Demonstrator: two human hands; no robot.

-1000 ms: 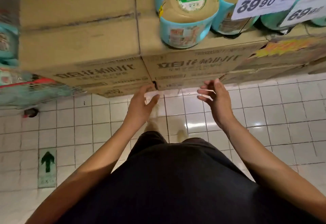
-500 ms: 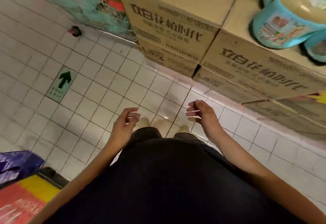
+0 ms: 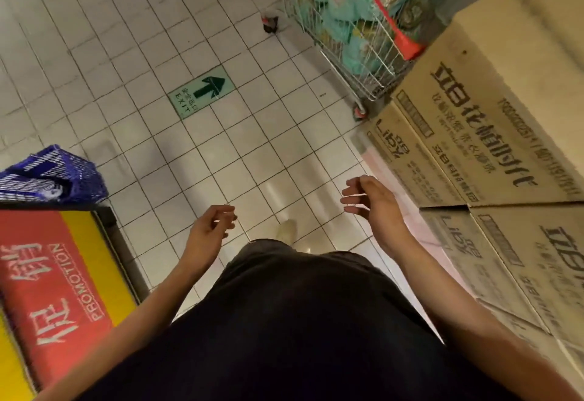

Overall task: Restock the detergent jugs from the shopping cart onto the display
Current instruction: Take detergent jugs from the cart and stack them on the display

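Observation:
A wire shopping cart [image 3: 363,53] with a red handle stands at the top right, holding several teal detergent jugs [image 3: 339,26]. The display is a stack of printed cardboard boxes [image 3: 480,135] along the right side; no jugs on it are in view. My left hand [image 3: 210,231] and my right hand [image 3: 373,203] hang over the white tiled floor in front of my dark clothing. Both are empty with loosely curled fingers. The right hand is close to the lower boxes, well short of the cart.
A green exit arrow sticker [image 3: 202,92] marks the floor ahead. A red and yellow promotion stand [image 3: 60,283] sits at the lower left, with a blue basket [image 3: 47,176] above it. One pale shoe [image 3: 287,230] shows between my hands.
The view has swung left, away from the boxes and the jugs on top, toward the cart. Both hands have dropped from the box stack and stay empty.

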